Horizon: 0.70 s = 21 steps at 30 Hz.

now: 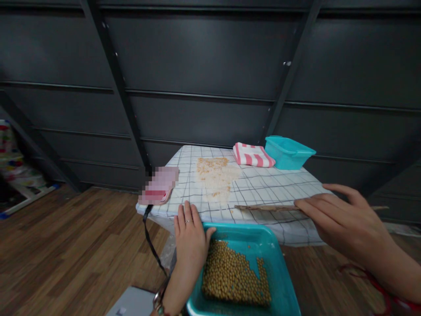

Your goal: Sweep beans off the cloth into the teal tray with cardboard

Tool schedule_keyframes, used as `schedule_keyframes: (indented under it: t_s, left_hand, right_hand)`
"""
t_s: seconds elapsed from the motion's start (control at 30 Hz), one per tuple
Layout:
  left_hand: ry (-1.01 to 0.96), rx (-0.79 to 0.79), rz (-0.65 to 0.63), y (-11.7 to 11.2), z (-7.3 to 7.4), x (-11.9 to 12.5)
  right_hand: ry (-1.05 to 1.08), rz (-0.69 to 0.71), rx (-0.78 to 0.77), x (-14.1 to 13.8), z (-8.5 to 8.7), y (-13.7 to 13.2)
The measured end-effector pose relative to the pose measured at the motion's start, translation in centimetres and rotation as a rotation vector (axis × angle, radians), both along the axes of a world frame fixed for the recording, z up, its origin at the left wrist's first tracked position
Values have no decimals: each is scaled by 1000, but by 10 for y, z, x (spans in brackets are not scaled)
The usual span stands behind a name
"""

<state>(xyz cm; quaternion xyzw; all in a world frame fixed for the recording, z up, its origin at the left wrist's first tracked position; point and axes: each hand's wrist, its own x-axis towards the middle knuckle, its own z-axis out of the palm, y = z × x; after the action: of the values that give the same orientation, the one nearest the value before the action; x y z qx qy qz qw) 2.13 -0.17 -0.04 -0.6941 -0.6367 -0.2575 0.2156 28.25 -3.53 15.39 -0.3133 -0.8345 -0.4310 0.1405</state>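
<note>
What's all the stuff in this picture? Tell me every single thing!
table: one, white checked cloth, middle
tray: one, teal, at the table's near edge
beans: many, tan, in the tray
crumbs: one spilled patch, pale orange, on the cloth
towel: one, red and white stripes, folded, far side
tub: one, teal, far right corner
stick: one, brown, flat on the cloth
pink thing: one, blurred, table's left edge
strap: one, black, hanging below it
floor: brown wood
wall: dark grey
left hand: flat on the tray's far left corner
right hand: open, fingertips on the stick
</note>
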Motion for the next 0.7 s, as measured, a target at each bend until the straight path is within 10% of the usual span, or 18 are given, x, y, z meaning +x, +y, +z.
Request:
schedule_keyframes:
  t_s: [0.7]
  left_hand:
    - [-7, 18, 20, 0, 0, 2]
  right_hand:
    - [231, 119, -334, -2, -6, -14]
